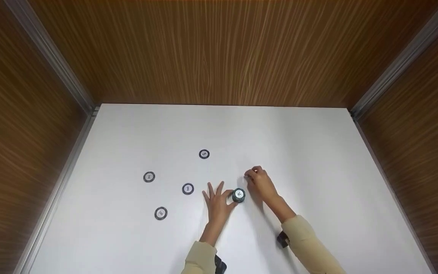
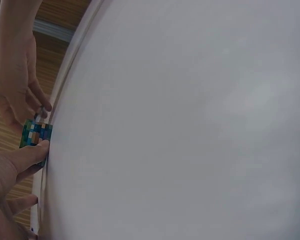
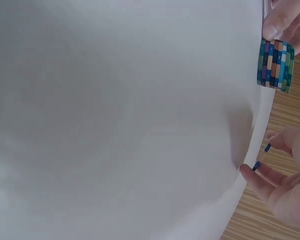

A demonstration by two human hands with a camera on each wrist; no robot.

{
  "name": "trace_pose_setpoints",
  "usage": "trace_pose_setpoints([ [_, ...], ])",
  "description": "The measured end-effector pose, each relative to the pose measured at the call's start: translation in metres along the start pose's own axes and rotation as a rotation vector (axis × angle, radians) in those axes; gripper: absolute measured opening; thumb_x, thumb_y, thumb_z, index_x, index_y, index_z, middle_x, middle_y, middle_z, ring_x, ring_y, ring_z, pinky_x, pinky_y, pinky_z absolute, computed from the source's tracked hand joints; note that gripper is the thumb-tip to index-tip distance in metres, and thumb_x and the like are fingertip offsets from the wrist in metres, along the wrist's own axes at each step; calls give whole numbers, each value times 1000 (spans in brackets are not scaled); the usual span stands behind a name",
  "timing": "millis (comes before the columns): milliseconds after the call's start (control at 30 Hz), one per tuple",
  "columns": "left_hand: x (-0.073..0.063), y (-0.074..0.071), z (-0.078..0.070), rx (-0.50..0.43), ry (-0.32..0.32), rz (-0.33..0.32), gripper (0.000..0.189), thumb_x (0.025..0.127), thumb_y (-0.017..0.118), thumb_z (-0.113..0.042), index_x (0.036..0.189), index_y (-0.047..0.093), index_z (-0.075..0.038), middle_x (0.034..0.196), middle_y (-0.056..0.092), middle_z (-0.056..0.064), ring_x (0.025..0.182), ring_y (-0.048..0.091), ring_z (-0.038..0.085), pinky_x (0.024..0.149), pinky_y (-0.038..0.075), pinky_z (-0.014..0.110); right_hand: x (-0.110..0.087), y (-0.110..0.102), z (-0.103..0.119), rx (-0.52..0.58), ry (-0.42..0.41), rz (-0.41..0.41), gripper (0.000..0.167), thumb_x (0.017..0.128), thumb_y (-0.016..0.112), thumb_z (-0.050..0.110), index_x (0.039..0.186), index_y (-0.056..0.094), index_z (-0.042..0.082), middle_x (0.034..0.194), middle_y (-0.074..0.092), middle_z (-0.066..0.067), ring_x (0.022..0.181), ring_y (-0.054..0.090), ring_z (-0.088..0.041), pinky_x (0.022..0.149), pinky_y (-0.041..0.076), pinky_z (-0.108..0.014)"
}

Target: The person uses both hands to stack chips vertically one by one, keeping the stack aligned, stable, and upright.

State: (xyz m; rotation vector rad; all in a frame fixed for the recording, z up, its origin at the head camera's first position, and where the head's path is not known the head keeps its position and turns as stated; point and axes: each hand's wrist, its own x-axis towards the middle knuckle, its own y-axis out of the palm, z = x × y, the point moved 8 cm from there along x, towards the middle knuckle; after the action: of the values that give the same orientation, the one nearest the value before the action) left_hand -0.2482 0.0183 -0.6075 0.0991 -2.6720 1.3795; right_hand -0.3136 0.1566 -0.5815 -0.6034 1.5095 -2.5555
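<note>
A stack of poker chips (image 1: 238, 195) stands on the white table, green-rimmed on top, with multicoloured edges in the right wrist view. My left hand (image 1: 218, 208) holds this stack between thumb and forefinger, its other fingers spread out to the left. To the right and slightly farther back, my right hand (image 1: 263, 185) hovers over the table. Seen from the right wrist, a single poker chip (image 3: 262, 156) with blue edge marks is pinched between that hand's thumb and fingers, beside the stack.
Several dark-rimmed poker chips lie flat and apart to the left: a far chip (image 1: 204, 154), a leftmost chip (image 1: 149, 177), a chip near the left hand (image 1: 188, 188) and a front chip (image 1: 161, 213). Wood-grain panels (image 1: 219, 53) wall the table's back and sides.
</note>
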Motion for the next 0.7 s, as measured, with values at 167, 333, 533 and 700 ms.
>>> trace_pose_setpoints([
  [167, 0, 0, 0, 0, -1, 4, 38, 66, 79, -32, 100, 69, -17, 133, 48, 12, 129, 19, 49, 100, 9, 66, -4, 0, 1, 6, -13, 13, 11, 80, 67, -3, 90, 66, 2, 94, 55, -17, 82, 56, -34, 70, 51, -41],
  [333, -1, 1, 0, 8, -5, 11, 38, 66, 79, -33, 100, 70, -18, 132, 48, 12, 129, 19, 49, 99, 10, 67, -8, -1, 2, 12, -13, 21, 13, 78, 68, -5, 89, 66, 2, 94, 55, -16, 81, 56, -32, 70, 51, -41],
  [533, -1, 1, 0, 11, -4, 13, 38, 67, 78, -34, 101, 69, -18, 133, 48, 12, 129, 19, 49, 99, 10, 66, -11, -2, 7, 11, -35, 11, 14, 76, 70, -5, 87, 67, 2, 94, 56, -15, 82, 57, -32, 71, 51, -40],
  [700, -1, 1, 0, 20, 0, 26, 40, 67, 78, -34, 102, 69, -17, 133, 47, 12, 128, 19, 49, 99, 11, 66, -15, -5, 14, 21, -44, 6, 13, 76, 71, -3, 87, 67, 3, 95, 56, -15, 83, 56, -31, 71, 51, -41],
])
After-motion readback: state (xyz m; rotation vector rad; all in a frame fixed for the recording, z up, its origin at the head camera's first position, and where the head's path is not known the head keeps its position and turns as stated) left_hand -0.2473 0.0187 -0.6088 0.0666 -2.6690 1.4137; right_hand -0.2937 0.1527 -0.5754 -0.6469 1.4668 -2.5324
